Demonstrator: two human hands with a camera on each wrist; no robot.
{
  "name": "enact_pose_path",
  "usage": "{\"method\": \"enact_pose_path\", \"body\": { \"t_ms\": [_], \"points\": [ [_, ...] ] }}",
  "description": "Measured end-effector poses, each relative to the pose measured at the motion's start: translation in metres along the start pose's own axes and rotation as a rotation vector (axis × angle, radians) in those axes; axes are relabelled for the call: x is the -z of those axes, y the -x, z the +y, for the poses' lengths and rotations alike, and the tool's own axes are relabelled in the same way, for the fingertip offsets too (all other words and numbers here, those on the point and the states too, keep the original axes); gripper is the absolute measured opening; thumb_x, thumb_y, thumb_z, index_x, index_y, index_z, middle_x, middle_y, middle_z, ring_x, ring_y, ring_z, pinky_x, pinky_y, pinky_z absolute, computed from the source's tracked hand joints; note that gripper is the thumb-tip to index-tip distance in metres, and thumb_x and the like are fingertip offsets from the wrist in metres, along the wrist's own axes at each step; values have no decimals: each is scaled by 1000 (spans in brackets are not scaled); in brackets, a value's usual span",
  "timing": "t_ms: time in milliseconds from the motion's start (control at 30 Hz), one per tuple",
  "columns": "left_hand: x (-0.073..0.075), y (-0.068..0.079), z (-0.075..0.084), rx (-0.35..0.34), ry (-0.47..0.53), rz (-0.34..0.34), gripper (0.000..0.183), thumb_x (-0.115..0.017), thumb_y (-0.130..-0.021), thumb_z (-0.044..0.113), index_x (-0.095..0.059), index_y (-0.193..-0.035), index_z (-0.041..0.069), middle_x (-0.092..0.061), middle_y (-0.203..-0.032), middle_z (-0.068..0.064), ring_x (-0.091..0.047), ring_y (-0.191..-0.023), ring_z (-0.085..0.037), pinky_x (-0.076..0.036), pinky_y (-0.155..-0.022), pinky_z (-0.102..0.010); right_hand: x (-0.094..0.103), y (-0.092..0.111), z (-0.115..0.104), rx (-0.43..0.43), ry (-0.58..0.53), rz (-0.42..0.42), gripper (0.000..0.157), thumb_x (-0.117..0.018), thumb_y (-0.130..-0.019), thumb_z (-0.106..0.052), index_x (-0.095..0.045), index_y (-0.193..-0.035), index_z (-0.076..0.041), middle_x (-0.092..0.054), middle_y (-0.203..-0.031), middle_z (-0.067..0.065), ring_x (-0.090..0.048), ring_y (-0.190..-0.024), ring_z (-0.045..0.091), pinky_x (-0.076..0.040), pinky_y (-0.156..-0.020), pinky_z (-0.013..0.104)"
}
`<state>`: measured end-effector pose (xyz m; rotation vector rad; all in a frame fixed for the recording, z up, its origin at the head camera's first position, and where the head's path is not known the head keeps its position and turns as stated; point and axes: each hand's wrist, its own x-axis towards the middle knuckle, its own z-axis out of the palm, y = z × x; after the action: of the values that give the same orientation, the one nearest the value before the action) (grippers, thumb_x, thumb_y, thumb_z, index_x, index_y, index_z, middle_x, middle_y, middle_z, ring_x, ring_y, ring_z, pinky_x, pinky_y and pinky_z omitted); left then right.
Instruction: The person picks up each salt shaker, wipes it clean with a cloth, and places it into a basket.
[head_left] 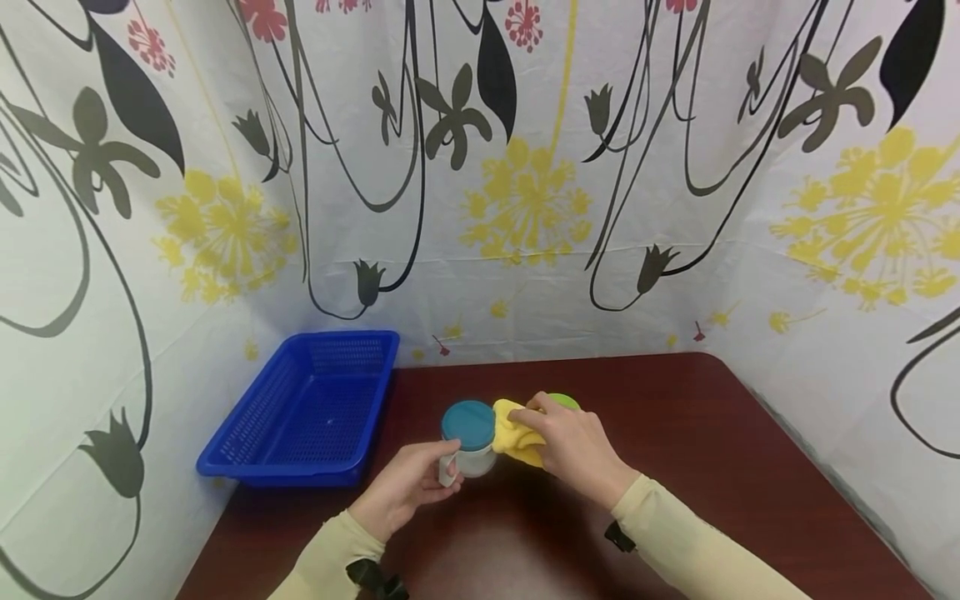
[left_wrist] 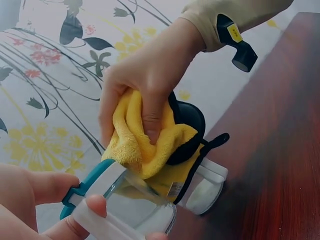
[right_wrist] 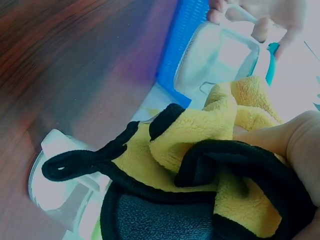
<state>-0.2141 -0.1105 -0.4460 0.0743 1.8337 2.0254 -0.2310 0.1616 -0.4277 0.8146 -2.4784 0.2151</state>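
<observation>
My left hand (head_left: 405,483) grips the white handle of a clear jar (head_left: 477,462) with a teal lid (head_left: 468,423). In the left wrist view the jar is tilted, its handle between thumb and fingers. My right hand (head_left: 583,452) holds a bunched yellow cloth (head_left: 516,435) at the jar's side, right by the lid. The right wrist view shows the cloth's black edging and hanging loop (right_wrist: 70,165). Partly hidden behind the right hand and cloth stands a second clear jar (left_wrist: 206,192) with a white handle; its green lid (head_left: 564,401) shows in the head view.
A blue plastic basket (head_left: 281,471) with perforated walls stands at the left of the dark red-brown table (head_left: 660,408). A white floral-patterned curtain (head_left: 525,317) encloses the table's back and sides.
</observation>
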Motion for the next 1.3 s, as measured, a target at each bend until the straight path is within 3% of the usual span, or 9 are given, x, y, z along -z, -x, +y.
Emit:
{"method": "enact_pose_path", "body": {
  "t_ms": [300,467,667,1000,1300],
  "points": [
    [1,0,1,-38,0,-9,40,-70,-92,36,-55,-69,7,-58,-67,-4,-64,-76,-24,-53,-75,-36,-20,6,2,-2,-38,-113,52,-92,-71,-16,-70,-116,-30,-56,-99,-7,-59,-72,10,-47,-55,24],
    [1,0,3,-52,3,6,42,-69,-93,37,-51,-69,8,-52,-68,-4,-63,-78,-24,-51,-76,-35,-29,9,6,-40,-27,-132,53,-91,-71,-17,-70,-117,-31,-54,-97,-9,-55,-66,8,-43,-50,22],
    [1,0,3,-65,15,40,41,-68,-94,36,-50,-69,8,-52,-69,-3,-64,-81,-25,-51,-79,-37,-35,7,10,-119,-6,-94,50,-89,-73,-22,-70,-119,-31,-56,-97,-8,-53,-63,8,-40,-46,25],
    [0,-1,-4,-138,-103,14,47,-67,-95,36,-48,-70,1,-51,-71,-6,-65,-83,-27,-53,-78,-37,-35,4,7,-289,-93,-34,45,-82,-74,-20,-72,-118,-27,-63,-102,-5,-57,-65,14,-43,-47,31],
    [-2,-2,-4,-139,-139,35,41,-68,-95,36,-56,-73,3,-59,-76,-7,-63,-79,-24,-54,-77,-39,-27,0,3,-291,-244,16,48,-86,-75,-19,-71,-120,-21,-64,-102,-2,-54,-71,11,-45,-54,28]
  ]
}}
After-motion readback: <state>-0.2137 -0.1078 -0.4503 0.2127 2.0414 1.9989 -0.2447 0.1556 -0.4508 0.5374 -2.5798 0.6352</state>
